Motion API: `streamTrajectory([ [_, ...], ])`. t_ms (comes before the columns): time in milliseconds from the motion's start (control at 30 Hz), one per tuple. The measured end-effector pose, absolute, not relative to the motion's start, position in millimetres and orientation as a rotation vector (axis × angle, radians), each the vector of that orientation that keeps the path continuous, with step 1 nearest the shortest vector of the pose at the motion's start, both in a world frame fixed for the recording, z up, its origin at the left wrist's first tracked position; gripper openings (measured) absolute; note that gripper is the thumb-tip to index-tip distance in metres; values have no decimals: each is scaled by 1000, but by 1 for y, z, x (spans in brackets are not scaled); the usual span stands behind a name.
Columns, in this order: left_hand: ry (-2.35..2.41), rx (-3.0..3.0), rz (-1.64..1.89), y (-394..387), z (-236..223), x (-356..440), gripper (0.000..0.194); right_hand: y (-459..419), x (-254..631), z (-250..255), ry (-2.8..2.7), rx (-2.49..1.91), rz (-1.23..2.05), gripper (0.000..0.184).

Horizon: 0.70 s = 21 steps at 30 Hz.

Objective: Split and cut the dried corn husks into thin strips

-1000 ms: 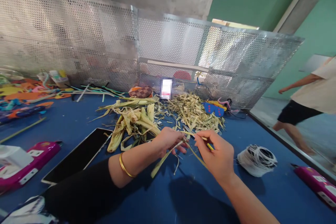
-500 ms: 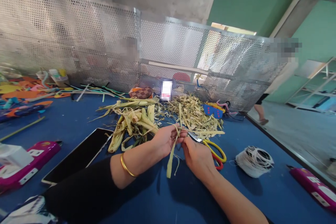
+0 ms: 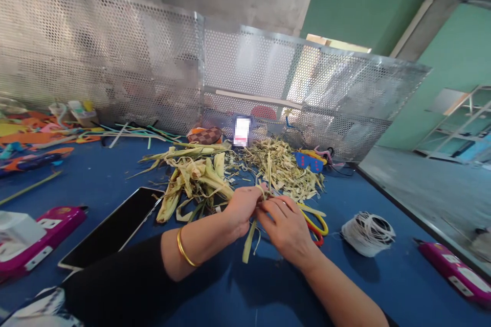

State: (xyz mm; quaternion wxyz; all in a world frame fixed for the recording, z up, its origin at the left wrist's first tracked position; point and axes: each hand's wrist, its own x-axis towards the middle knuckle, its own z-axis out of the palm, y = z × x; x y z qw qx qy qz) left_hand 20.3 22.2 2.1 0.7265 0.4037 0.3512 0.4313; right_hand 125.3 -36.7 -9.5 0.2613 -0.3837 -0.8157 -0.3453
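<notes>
Since the earlier frame, the right hand (image 3: 286,225) has folded over toward the left hand (image 3: 241,209), its fingers drawn together. Between the hands, above the desk (image 3: 222,294), is a husk strip (image 3: 248,246) pinched by the left fingers; overlap hides the right fingertips, so I cannot tell whether they clamp it. Long axis near upright in view: what appears its thin tip points to twelve o'clock, its broad tail to half past six. From the hands, scissors (image 3: 326,226) lie at four, loose husks (image 3: 199,179) at ten, shredded husk (image 3: 289,173) at one. Desk surface separates right wrist from string (image 3: 368,234), short of the dark edge at three.
</notes>
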Motion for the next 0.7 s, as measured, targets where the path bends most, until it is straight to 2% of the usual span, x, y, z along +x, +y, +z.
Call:
streamTrajectory([
  [200, 727, 1014, 852, 21, 5, 17, 39, -32, 141, -11, -1645, -1342, -395, 17],
  [300, 735, 1133, 845, 20, 6, 17, 41, -24, 147, -15, -1372, -1552, 133, 23],
  [400, 755, 1209, 838, 20, 5, 17, 36, -19, 149, -17, -1199, -1544, 633, 26],
  [467, 753, 1225, 817, 20, 6, 16, 31, -18, 147, -16, -1108, -1507, 745, 26],
  [700, 722, 1208, 761, 20, 7, 16, 21, -19, 147, -12, -988, -1453, 823, 27],
])
